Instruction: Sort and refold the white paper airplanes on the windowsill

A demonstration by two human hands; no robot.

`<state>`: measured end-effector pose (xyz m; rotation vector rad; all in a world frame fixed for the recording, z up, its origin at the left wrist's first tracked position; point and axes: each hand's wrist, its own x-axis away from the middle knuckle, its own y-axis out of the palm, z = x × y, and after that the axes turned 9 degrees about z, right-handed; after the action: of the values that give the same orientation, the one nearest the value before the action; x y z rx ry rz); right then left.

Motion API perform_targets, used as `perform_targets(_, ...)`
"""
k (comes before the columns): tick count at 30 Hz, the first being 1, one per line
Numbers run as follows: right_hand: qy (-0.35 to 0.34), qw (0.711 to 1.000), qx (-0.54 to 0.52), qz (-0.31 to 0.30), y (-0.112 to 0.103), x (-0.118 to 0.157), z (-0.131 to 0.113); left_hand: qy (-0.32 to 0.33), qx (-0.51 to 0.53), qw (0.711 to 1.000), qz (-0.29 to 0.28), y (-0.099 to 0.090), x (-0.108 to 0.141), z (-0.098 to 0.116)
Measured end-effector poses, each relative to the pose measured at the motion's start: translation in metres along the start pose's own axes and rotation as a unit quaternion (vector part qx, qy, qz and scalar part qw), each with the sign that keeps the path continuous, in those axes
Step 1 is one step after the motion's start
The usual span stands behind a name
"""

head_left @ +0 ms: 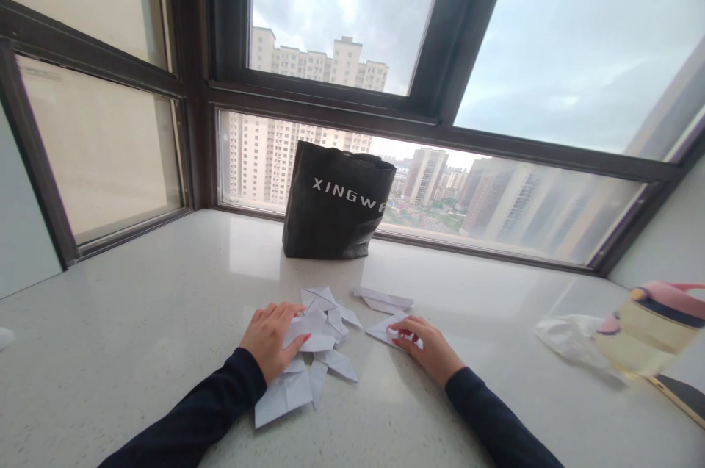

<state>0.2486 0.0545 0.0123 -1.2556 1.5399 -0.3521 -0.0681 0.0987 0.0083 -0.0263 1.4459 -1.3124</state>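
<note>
Several folded white paper pieces (286, 393) lie in a loose pile at the middle of the pale countertop. My left hand (272, 339) is over the pile's left side, its thumb and fingers closed on a folded paper (316, 332). To the right, my right hand (427, 347) has curled fingers on another folded paper (382, 328) resting on the counter. Just behind that one lies a long narrow folded paper (385, 300), untouched by either hand.
A black bag (335, 225) stands behind the papers, against the window. On the right are crumpled tissue (576, 339), a pink-lidded bottle (650, 332) and a dark flat object (683, 396). Window frames border the pale countertop (165, 306).
</note>
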Motion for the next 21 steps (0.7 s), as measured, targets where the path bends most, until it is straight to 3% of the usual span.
perform_targets(7, -0.012, 0.999, 0.017, 0.038, -0.002, 0.000, -0.004, -0.033, -0.040, 0.998, -0.023, 0.005, 0.003, -0.002)
perform_targets(14, -0.032, 0.996, 0.032, 0.081, -0.007, -0.001, -0.005, -0.012, -0.007, 0.999, 0.037, 0.002, -0.001, 0.000)
perform_targets(18, -0.066, 0.990, 0.035, 0.118, -0.014, -0.002, -0.014, -0.011, 0.069, 0.992, 0.107, -0.005, -0.005, 0.003)
perform_targets(21, -0.071, 0.988, 0.018, 0.135, -0.017, -0.003, -0.032, -0.043, 0.143, 0.982, 0.115, -0.008, -0.004, 0.007)
